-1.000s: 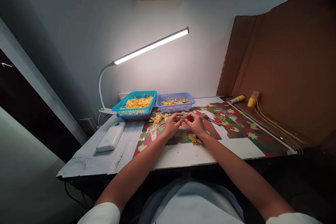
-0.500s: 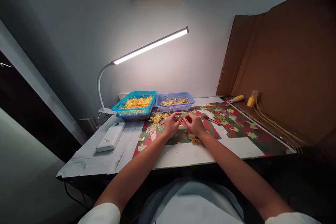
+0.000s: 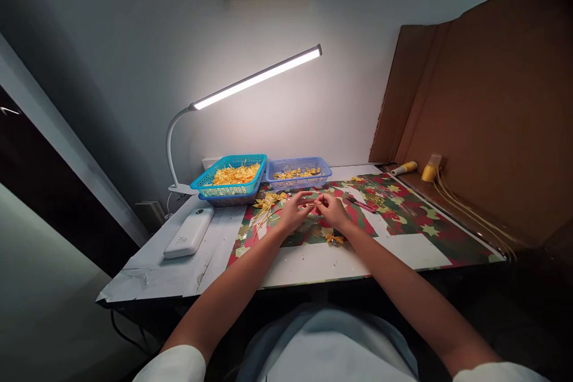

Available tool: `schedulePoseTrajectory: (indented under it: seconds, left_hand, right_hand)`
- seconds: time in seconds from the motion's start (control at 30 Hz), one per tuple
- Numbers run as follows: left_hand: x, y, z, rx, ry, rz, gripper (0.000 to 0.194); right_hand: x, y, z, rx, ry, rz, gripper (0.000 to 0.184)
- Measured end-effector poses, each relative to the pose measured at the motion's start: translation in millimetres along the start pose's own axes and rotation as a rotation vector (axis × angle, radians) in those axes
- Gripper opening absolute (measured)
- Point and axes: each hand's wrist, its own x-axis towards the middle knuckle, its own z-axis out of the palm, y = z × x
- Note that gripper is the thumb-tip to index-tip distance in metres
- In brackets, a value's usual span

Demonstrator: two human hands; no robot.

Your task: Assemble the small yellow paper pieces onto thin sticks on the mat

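Observation:
My left hand [image 3: 295,212] and my right hand [image 3: 332,209] meet above the middle of the patterned sheet [image 3: 407,221], fingertips close together. Both are closed in a pinch; what lies between the fingers is too small to make out. Just below my right hand lies a yellow ribbon bow [image 3: 335,240] with a small shiny part at its centre. Left of my left hand rests a bundle of yellow ribbons and thin strands [image 3: 267,206]. A pink-handled tool [image 3: 363,206], perhaps small scissors or snips, lies to the right of my right hand.
Behind stand a turquoise basket [image 3: 210,184] of yellow ribbon pieces and a lilac basket [image 3: 298,181] of bows. A white power bank [image 3: 189,233] lies left, near the desk lamp [image 3: 171,149]. Yellow spools [image 3: 428,172] stand by the cardboard [image 3: 487,101] at right.
My right hand has shifted slightly right and the fingertips have moved a little apart. The bow below shows more fully now.

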Motion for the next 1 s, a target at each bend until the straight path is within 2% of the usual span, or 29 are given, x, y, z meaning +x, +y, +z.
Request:
schedulePoseTrajectory:
  seconds: [0.2,0.37,0.57,0.77,1.0]
  left_hand:
    - [5.2,-3.7,-10.0,0.258,0.079,0.224,0.016]
    - [6.4,-4.3,-14.9,0.268,0.071,0.27,0.017]
    - [5.0,-4.1,-14.9,0.186,0.134,0.193,0.015]
    - [5.7,-5.7,-11.7,-0.062,0.148,0.016,0.023]
    - [5.2,-2.9,-5.7,-0.279,0.183,-0.111,0.032]
  right_hand:
    - [1.6,0.2,-1.8,0.159,-0.068,0.083,0.022]
    - [-1.0,-8.7,-4.1,0.184,-0.107,0.115,0.025]
    - [-3.9,-14.0,-4.6,0.273,-0.069,0.129,0.029]
    - [-5.2,-15.8,-4.3,0.381,-0.019,0.15,0.036]
    - [-6.5,-18.7,0.4,0.401,-0.005,0.148,0.04]
